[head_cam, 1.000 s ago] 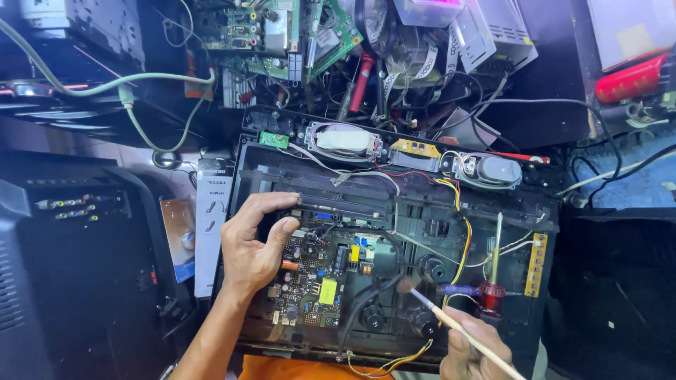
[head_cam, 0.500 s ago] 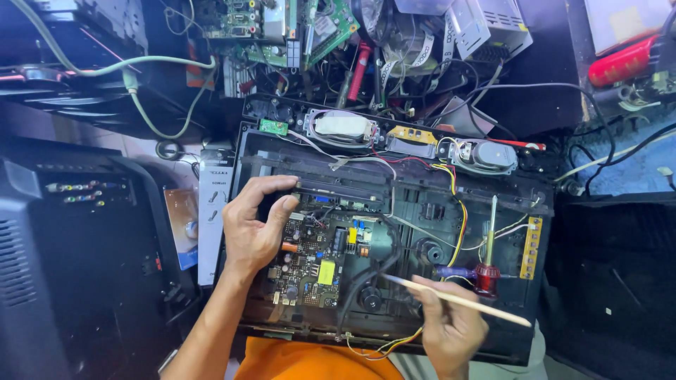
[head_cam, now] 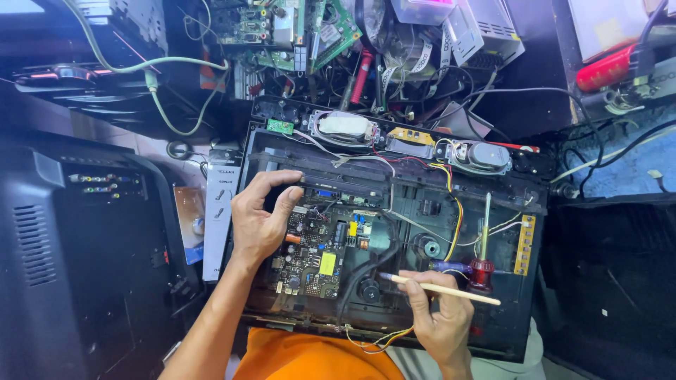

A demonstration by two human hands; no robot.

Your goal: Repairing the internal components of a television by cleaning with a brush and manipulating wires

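Holding brush (head_cam: pixel 442 288) in right hand (head_cam: pixel 440 320), left hand (head_cam: pixel 259 222) on circuit board (head_cam: pixel 317 253)

You're at an electronics repair bench: an opened black television chassis (head_cam: pixel 394 331), loose green circuit boards (head_cam: pixel 282 28), tangled cables and a red-handled screwdriver (head_cam: pixel 483 264) surround you.

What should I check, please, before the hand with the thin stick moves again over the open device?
1. Left hand steadies the circuit board: ok, it rests on the board's upper left edge.
2. Right hand grips the thin stick: ok, pinched between the fingers.
3. Stick tip clear of parts: cannot tell, it lies close above the black cable.
4. Red-handled screwdriver out of the way: ok, it lies to the right of the stick.
5. Device unpowered: cannot tell.
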